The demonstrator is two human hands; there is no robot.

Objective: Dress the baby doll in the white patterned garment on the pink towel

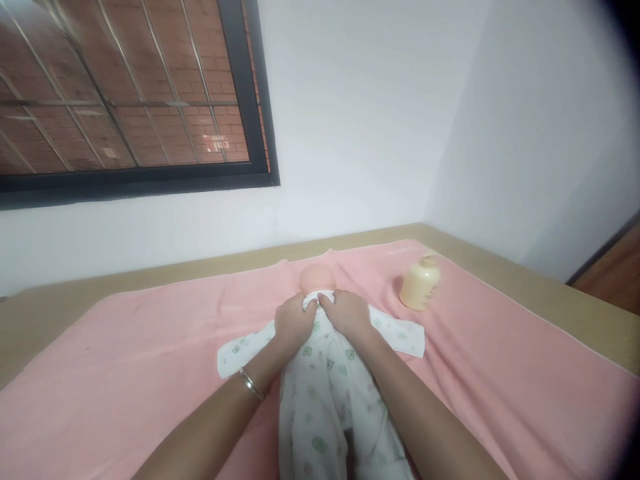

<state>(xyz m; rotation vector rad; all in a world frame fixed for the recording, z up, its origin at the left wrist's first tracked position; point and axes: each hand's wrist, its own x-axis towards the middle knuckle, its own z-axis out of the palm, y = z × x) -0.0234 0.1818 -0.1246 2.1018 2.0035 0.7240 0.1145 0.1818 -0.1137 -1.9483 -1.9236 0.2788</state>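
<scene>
A baby doll (317, 275) lies on its back on a pink towel (125, 373), head toward the wall. It wears a white printed garment (320, 400) with sleeves spread to both sides. My left hand (294, 321) and my right hand (349, 313) rest side by side on the doll's chest. Their fingertips pinch the garment's neckline just under the head. A bangle circles my left wrist.
A pale yellow bottle (421, 283) stands on the towel to the right of the doll. The towel covers a tan surface (575, 300) set into a corner of white walls. A barred window (125, 93) is at the upper left.
</scene>
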